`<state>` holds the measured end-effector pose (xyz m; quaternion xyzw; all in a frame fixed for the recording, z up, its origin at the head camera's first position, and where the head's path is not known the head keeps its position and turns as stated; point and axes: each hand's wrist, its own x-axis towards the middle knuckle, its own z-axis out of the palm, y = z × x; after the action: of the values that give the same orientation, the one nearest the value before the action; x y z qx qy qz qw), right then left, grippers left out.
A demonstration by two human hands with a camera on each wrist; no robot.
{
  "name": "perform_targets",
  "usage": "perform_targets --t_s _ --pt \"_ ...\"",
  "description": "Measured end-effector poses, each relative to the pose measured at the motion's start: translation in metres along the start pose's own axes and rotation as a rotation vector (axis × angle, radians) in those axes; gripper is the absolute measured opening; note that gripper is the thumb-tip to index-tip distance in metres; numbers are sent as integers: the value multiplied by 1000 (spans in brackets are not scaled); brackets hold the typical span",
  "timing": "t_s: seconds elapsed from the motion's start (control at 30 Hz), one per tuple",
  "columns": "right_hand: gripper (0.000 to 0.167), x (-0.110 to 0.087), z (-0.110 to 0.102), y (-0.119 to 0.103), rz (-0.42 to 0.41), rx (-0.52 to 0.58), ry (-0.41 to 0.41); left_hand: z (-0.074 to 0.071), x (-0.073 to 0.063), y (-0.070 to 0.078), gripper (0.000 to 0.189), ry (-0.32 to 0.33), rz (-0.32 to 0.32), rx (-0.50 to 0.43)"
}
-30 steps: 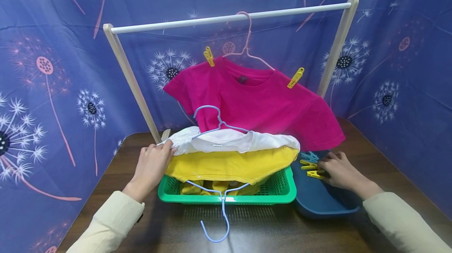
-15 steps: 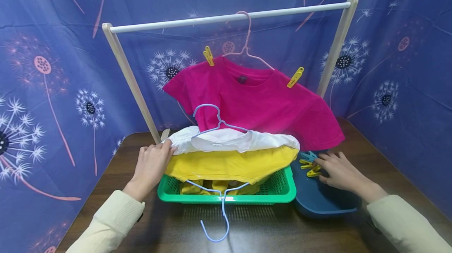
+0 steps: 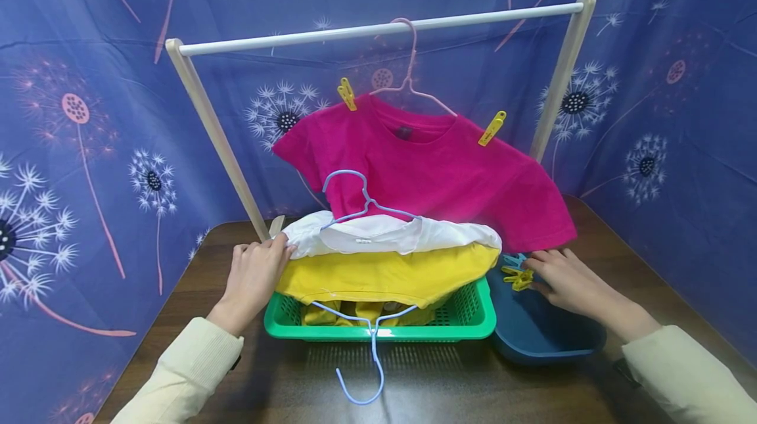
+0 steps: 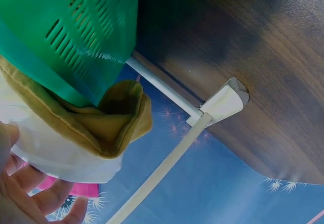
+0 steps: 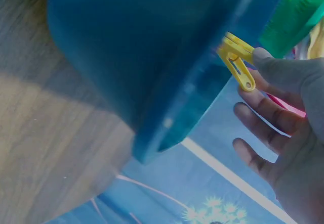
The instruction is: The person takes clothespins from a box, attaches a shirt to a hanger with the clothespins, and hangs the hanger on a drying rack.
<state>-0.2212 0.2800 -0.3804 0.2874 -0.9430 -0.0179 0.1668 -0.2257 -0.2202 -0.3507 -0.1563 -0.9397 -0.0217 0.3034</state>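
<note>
yel peg (image 5: 234,51) pinched in r hand (image 3: 568,282), at blue tub (image 3: 550,353); l hand (image 3: 257,276) grips wht shirt (image 3: 378,245) w/ thumb on edge.

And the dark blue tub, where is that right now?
In the head view, the dark blue tub stands on the table at the right, just beside the green basket. The right hand is over it, pinching a yellow clothespin.

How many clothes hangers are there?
3: a pink hanger hooked on the white bar, a blue hanger poking up from the white shirt, and a second blue hanger sticking out of the yellow shirt. Others may be hidden in the green basket.
</note>
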Motion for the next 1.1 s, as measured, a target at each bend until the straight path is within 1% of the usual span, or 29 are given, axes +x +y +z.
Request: perform_targets --t_s 0.17,0.33,0.43,0.53,0.7,0.83,0.9,0.93,0.97,1.07,1.1 --pt "38 1 -7 -4 -11 2 -12 0 0 0 18 -8 -5 11" --pt "39 1 -12 -9 -18 8 7 0 0 -1 17 -20 -10 7" --pt "43 1 -16 -12 -21 12 27 1 0 -1 17 -20 -10 3" --pt "49 3 -20 -15 -34 23 67 1 0 -1 17 -15 -8 2" --pt "51 6 -28 -19 -52 43 148 2 0 -1 17 -13 -8 -4" --pt "49 9 -36 -20 -63 54 216 2 0 -1 17 -17 -12 -10" --pt "38 12 -41 -20 -75 55 249 2 0 -1 17 -17 -14 -10" --pt "39 13 -44 -20 -79 55 261 2 0 -1 17 -15 -14 -9" --pt "44 14 -47 -20 -82 57 272 2 0 -1 17 -13 -14 -8" --pt "69 18 -55 -22 -88 67 302 2 0 -1 17 -8 -13 -6" --pt "70 20 -57 -22 -91 73 313 3 0 -1 17 -5 -13 -5"
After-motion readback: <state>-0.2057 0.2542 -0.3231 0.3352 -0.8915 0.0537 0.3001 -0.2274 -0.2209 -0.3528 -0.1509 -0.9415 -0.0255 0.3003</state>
